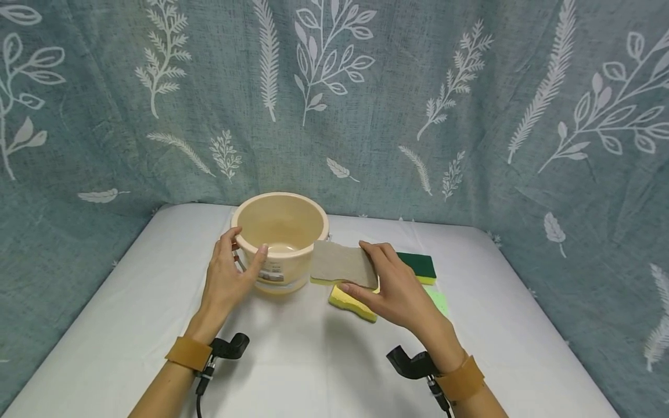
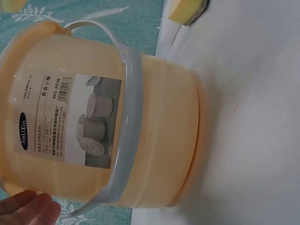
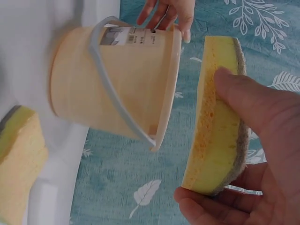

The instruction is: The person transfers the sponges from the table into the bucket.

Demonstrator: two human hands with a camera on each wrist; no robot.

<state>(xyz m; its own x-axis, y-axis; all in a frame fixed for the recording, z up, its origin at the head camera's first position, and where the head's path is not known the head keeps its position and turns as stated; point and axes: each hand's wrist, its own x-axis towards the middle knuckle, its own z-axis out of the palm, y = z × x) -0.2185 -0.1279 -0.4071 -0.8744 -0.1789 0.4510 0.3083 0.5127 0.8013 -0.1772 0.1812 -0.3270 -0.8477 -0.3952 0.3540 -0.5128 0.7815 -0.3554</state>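
Note:
A cream plastic bucket (image 1: pixel 297 268) stands upright at the back of the table, with a grey handle (image 2: pixel 133 117) hanging down and a printed label (image 2: pixel 70 117) on its side. My left hand (image 1: pixel 226 280) grips the bucket at the left of its rim, thumb toward the front and fingers at the side. In my right hand (image 1: pixel 401 290) is a yellow sponge (image 3: pixel 216 126) with a grey scouring layer, pinched between thumb and fingers. The sponge is raised beside the bucket's right rim, grey face up in the head view. The bucket's inside shows no objects.
Beneath the raised sponge lies another yellow sponge (image 1: pixel 351 304). Behind my right hand are a dark green and yellow sponge (image 1: pixel 422 266) and a light green piece (image 1: pixel 438 299), partly hidden. A patterned curtain (image 1: pixel 366 145) hangs behind the white-covered table (image 1: pixel 292 371).

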